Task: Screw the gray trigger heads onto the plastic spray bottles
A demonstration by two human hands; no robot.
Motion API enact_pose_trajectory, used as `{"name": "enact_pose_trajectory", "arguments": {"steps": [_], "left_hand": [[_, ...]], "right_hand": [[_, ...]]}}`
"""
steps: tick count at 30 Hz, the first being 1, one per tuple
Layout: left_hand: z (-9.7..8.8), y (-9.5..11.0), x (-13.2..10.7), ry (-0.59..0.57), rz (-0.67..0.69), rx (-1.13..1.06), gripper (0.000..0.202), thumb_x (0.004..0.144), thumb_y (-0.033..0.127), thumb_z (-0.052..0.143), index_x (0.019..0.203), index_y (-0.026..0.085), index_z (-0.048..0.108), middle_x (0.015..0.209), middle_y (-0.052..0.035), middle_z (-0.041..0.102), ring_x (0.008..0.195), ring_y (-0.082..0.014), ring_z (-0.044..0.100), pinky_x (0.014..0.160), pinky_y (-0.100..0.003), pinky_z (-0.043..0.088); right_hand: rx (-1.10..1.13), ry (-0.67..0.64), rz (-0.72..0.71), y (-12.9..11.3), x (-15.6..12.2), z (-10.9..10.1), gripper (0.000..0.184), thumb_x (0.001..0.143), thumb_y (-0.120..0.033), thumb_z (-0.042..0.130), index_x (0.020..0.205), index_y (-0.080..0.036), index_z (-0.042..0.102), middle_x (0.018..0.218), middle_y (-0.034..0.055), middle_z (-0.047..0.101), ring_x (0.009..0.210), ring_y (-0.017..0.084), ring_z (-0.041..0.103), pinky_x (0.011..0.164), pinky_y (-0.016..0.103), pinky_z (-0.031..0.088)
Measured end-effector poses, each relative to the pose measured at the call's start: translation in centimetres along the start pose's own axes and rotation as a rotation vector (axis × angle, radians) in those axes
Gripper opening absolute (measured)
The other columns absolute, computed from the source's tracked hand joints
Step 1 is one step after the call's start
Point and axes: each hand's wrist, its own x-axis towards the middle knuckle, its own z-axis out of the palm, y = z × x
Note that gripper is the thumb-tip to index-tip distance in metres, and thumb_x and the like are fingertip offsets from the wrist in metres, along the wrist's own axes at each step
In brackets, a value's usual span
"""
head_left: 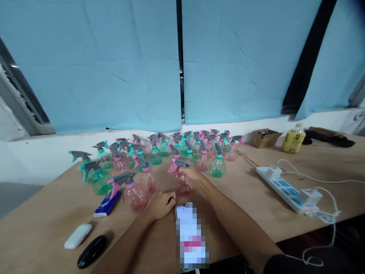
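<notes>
My right hand (189,173) is closed around the neck of a clear pink spray bottle (184,187), just under its grey and pink trigger head. That bottle stands upright, or nearly so, at the front of the group. My left hand (162,204) rests on the table with its fingers curled in; no object shows in it. Beside it on the left are a pink spray bottle (136,198) and another pink one (148,181) behind. Close in front of me lies a phone (191,236) with a lit, blurred screen.
Several pink and green spray bottles (156,155) crowd the back of the wooden table (239,213). At left lie a blue packet (107,203), a white case (78,236) and a black case (92,252). A power strip (285,190) with cables, a cardboard box (265,138) and a yellow drink bottle (293,140) are right.
</notes>
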Motion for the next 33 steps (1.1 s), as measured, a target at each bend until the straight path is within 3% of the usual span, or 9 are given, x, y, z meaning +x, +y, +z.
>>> {"name": "enact_pose_trajectory", "arguments": {"steps": [9,14,19,24,27,30,33], "left_hand": [[0.0,0.1,0.1,0.014,-0.006,-0.037,0.022,0.089,0.025,0.043,0.079,0.023,0.063,0.077,-0.0006,0.070,0.073,-0.0179,0.062,0.066,-0.028,0.036],[-0.1,0.2,0.1,0.011,-0.030,-0.064,0.023,0.089,0.026,0.044,0.082,0.023,0.065,0.079,-0.0010,0.071,0.074,-0.0178,0.063,0.068,-0.027,0.038],[-0.1,0.0,0.2,0.036,-0.049,-0.117,0.024,0.089,0.025,0.044,0.083,0.024,0.067,0.083,-0.0008,0.072,0.075,-0.0176,0.064,0.068,-0.026,0.038],[-0.1,0.1,0.1,0.069,-0.083,-0.188,0.024,0.086,0.024,0.047,0.084,0.024,0.070,0.082,0.0002,0.073,0.071,-0.0163,0.064,0.068,-0.026,0.040],[-0.2,0.3,0.1,0.078,-0.077,-0.244,0.028,0.087,0.024,0.045,0.095,0.024,0.071,0.077,0.0010,0.073,0.067,-0.0157,0.062,0.068,-0.025,0.041],[0.0,0.4,0.3,0.099,-0.072,-0.313,0.031,0.089,0.026,0.043,0.104,0.024,0.069,0.070,0.0025,0.071,0.064,-0.0156,0.062,0.067,-0.025,0.043],[0.5,0.2,0.5,0.137,-0.073,-0.369,0.025,0.089,0.026,0.043,0.090,0.021,0.067,0.068,0.0022,0.070,0.064,-0.0156,0.063,0.066,-0.025,0.043]], "right_hand": [[0.030,0.023,-0.017,0.3,-0.3,0.5,0.020,0.063,-0.020,0.054,0.075,-0.019,0.070,0.064,0.0009,0.065,0.058,0.013,0.056,0.055,0.024,0.046],[-0.043,0.224,-0.101,1.7,-0.6,1.4,0.018,0.071,-0.027,0.061,0.085,-0.019,0.069,0.066,-0.0012,0.061,0.062,0.014,0.057,0.063,0.027,0.048],[-0.221,0.296,-0.266,2.2,-1.1,2.1,0.041,0.077,-0.024,0.057,0.118,-0.023,0.062,0.094,0.0019,0.065,0.088,0.018,0.058,0.084,0.031,0.047],[-0.481,0.327,-0.321,2.4,-0.7,1.4,0.051,0.077,-0.017,0.051,0.127,-0.027,0.056,0.123,0.0050,0.056,0.122,0.025,0.043,0.106,0.040,0.033],[-0.623,0.330,-0.340,2.6,-0.7,1.5,0.050,0.083,-0.021,0.050,0.133,-0.028,0.052,0.129,0.0065,0.049,0.125,0.026,0.038,0.109,0.044,0.027],[-0.743,0.312,-0.311,3.2,-0.9,2.2,0.047,0.092,-0.032,0.046,0.140,-0.030,0.045,0.127,0.0083,0.046,0.121,0.026,0.039,0.106,0.046,0.029],[-0.810,0.268,-0.216,4.1,-1.1,3.1,0.050,0.095,-0.041,0.042,0.143,-0.028,0.039,0.126,0.0110,0.045,0.120,0.029,0.039,0.104,0.051,0.030]]}}
